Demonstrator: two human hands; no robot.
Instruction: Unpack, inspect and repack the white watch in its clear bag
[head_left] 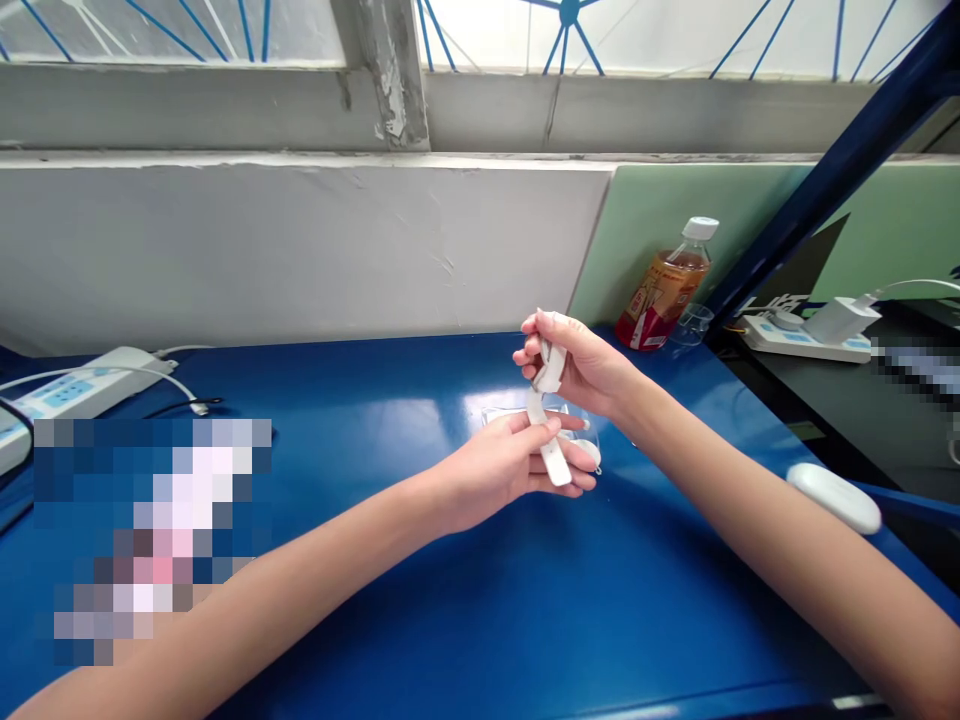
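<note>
— What do the hands have hold of?

— A white strap (546,420), held above the middle of the blue table (390,560); the right hand (577,362) has its fingers curled shut around the upper end, which bends over inside the fist; the left hand (517,462) pinches the lower stretch between thumb and fingers, and the free tip juts out below the fingers.

— Is the strap lying on anything?

— No, it runs between the two hands, close to upright, tilted a little; just behind and under it sits a clear plastic piece (525,412) on the table top, and I cannot tell whether the strap touches it.

— And round about?

— A bottle of reddish drink (667,290) with a white cap stands at the far right corner, against the green board (675,215); a small clear cup (694,322) is just beside it; a white oval case (834,496) lies near the right forearm at the table's edge; a white power strip (82,390) lies at the far left with cables; another power strip (795,338) with a charger sits on the dark surface to the right.
</note>
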